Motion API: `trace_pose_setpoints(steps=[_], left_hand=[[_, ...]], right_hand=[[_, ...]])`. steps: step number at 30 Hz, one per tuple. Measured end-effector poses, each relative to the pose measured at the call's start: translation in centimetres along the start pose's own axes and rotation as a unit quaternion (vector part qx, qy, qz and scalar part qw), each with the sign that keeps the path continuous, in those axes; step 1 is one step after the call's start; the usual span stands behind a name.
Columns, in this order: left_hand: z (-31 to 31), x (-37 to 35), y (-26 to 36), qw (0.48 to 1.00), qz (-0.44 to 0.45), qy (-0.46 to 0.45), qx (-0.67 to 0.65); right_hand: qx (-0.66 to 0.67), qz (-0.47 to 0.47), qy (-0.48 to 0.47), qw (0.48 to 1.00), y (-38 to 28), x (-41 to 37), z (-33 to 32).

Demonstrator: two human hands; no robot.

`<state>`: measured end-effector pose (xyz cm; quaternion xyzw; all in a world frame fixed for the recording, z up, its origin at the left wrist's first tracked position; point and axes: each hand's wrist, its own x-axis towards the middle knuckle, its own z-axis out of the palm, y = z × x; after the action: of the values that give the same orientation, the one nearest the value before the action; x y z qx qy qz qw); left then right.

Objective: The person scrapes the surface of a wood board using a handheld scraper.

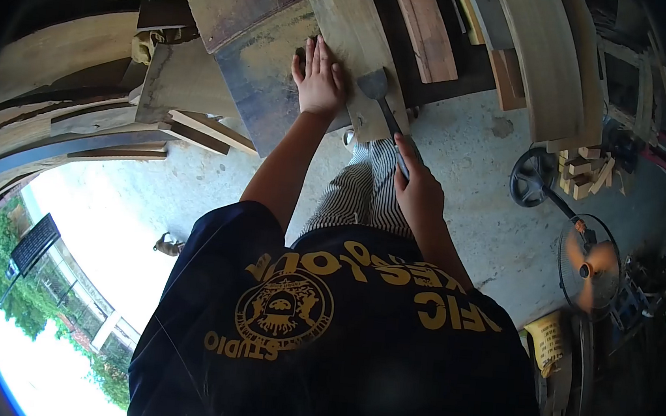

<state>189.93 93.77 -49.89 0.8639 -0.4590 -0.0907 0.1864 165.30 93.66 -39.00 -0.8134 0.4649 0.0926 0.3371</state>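
Observation:
My left hand (320, 82) lies flat with fingers stretched out, at the left edge of a long wooden plank (357, 28), where the plank meets a dark-stained panel (257, 82). My right hand (419, 182) is closed around the handle of a scraper (375, 86), which points away from my body. The scraper's wide grey blade overlaps the plank near its right edge, just right of my left hand. The plank's near end reaches toward my striped trousers (342, 189).
A reddish wooden block (427, 34) and more boards (536, 59) lie to the right of the plank. Stacked boards (61, 57) fill the left side. A standing fan (587, 268) and a pile of wood offcuts (586, 171) are on the right, over a concrete floor (471, 172).

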Motion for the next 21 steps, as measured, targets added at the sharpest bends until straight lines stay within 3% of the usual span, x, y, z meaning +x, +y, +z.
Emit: trace_pose_setpoints(steps=[3,9,16,18,21], left_hand=[[0.2,-0.4,-0.2,1.000,0.007,-0.005,0.006],[0.2,-0.1,0.0,1.000,0.003,-0.009,0.005],[0.7,0.0,-0.2,1.000,0.016,0.019,0.013],[0.5,-0.4,-0.1,0.999,0.028,0.021,0.012],[0.2,-0.1,0.1,1.000,0.008,0.013,-0.015]], right_hand=[[-0.017,0.007,-0.021,1.000,0.7,-3.4,-0.4],[0.000,0.029,-0.019,0.999,-0.2,-1.1,0.2],[0.003,0.060,-0.048,0.997,0.4,-3.9,0.5],[0.017,0.001,0.000,1.000,0.2,-2.4,0.6],[0.009,-0.015,0.008,1.000,0.2,-1.5,0.7]])
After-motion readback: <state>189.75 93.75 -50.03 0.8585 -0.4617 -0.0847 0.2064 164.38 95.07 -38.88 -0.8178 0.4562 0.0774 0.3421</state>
